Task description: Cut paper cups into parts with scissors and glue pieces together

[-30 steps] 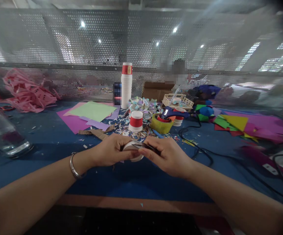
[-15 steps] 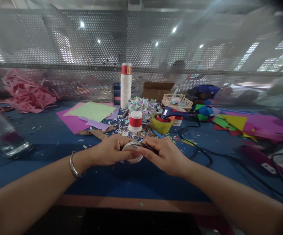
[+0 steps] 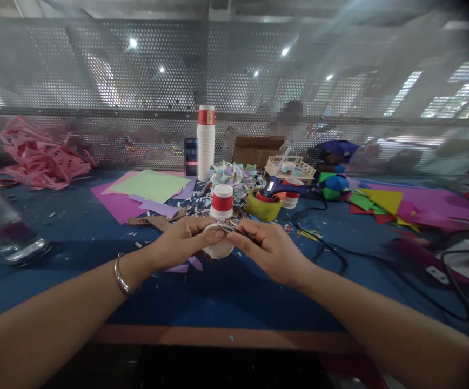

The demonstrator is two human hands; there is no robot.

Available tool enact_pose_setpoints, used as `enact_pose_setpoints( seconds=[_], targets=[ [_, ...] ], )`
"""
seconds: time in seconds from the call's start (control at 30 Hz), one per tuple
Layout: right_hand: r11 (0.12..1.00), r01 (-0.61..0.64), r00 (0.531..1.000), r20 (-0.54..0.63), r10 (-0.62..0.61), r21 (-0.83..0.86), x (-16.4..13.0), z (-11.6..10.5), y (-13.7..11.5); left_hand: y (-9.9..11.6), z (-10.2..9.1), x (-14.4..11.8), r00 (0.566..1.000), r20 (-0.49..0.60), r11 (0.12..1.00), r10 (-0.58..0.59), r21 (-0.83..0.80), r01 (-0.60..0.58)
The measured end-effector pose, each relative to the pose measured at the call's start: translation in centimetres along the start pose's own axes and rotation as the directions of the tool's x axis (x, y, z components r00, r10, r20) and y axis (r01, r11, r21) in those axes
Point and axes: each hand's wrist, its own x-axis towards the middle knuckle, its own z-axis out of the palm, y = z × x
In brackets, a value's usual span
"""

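Observation:
Between my two hands, above the near part of the table, is a white paper cup (image 3: 219, 249) with its round end facing me. My left hand (image 3: 186, 240) grips it from the left, thumb across the rim. In my right hand (image 3: 269, 249) is a pair of scissors (image 3: 227, 228), the metal blades at the cup's upper right edge and the dark handles mostly hidden by the fingers. Just beyond, a red and white paper cup (image 3: 222, 202) stands upside down on the table.
Behind rises a tall stack of paper cups (image 3: 206, 146). A glue gun (image 3: 285, 187) lies over a yellow tape roll (image 3: 263, 205), its black cable (image 3: 364, 254) running right. Coloured paper (image 3: 149, 186) and a glass of liquid (image 3: 15, 240) are on the left; paper scraps litter the middle.
The cup in my left hand has tilted, so more of its round face shows. The scissors have shifted slightly along its edge. The whole view has moved a little.

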Motion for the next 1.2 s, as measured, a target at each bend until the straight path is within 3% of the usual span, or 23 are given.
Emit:
enact_pose_setpoints(
  seconds=[0.27, 0.53, 0.87, 1.07, 1.2],
  targets=[
    [0.999, -0.020, 0.999, 0.026, 0.019, 0.038, 0.1, 0.3, 0.2, -0.5, 0.4, 0.0, 0.995, 0.025, 0.989, 0.092, 0.115, -0.095],
    [0.998, -0.035, 0.999, 0.019, 0.034, 0.048, 0.2, 0.3, 0.0, -0.4, 0.1, 0.0, 0.985, -0.025, 0.934, 0.173, 0.321, -0.157],
    [0.988, -0.097, 0.995, 0.033, 0.094, 0.123, 0.4, 0.5, 0.4, -0.3, -0.6, 0.2, 0.999, 0.037, 0.984, 0.030, 0.172, -0.036],
    [0.962, -0.112, 0.988, -0.078, 0.135, 0.248, 0.6, -0.2, 0.2, -0.4, -0.8, 0.1, 0.996, 0.073, 0.978, -0.059, 0.203, 0.043],
    [0.947, -0.114, 0.993, -0.001, 0.120, 0.301, 0.6, 0.0, 0.5, -0.4, -0.5, 0.1, 0.991, 0.094, 0.974, -0.099, 0.215, 0.077]
  ],
)
